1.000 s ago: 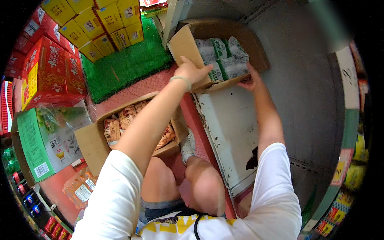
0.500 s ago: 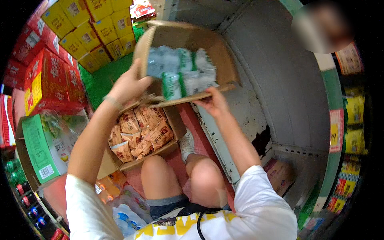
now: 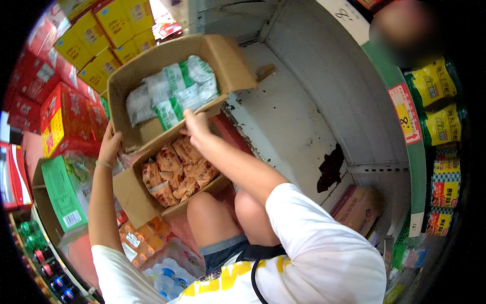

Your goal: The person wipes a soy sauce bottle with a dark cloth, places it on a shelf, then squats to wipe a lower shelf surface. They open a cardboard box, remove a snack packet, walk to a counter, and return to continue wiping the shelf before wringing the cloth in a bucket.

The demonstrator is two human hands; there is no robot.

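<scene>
1. At the near rim of the upper cardboard box (image 3: 152, 66), my right hand (image 3: 195, 124) has its fingers curled over the front wall beside the green-and-white packets (image 3: 174, 93); it is grasping that edge.
2. My left hand (image 3: 110, 144) is spread flat against the box's left lower corner, palm on the card, propping it rather than clenching.
3. Box sits tilted between both hands, above the lower open carton (image 3: 132, 195) of orange snack packs (image 3: 174, 172), well clear of the white shelf floor (image 3: 283, 121).
4. Handling, my guess: card is stiff-ish but thin, walls will flex; load looks light, soft pouches that can slide toward the low side.
5. Best hold: two opposite bottom edges or corners, not the loose flaps.
6. Around: yellow cartons (image 3: 96, 35) and red cartons (image 3: 66, 111) to the left, a green carton (image 3: 63, 190), bottles (image 3: 147, 248) by my knees (image 3: 212, 213).
</scene>
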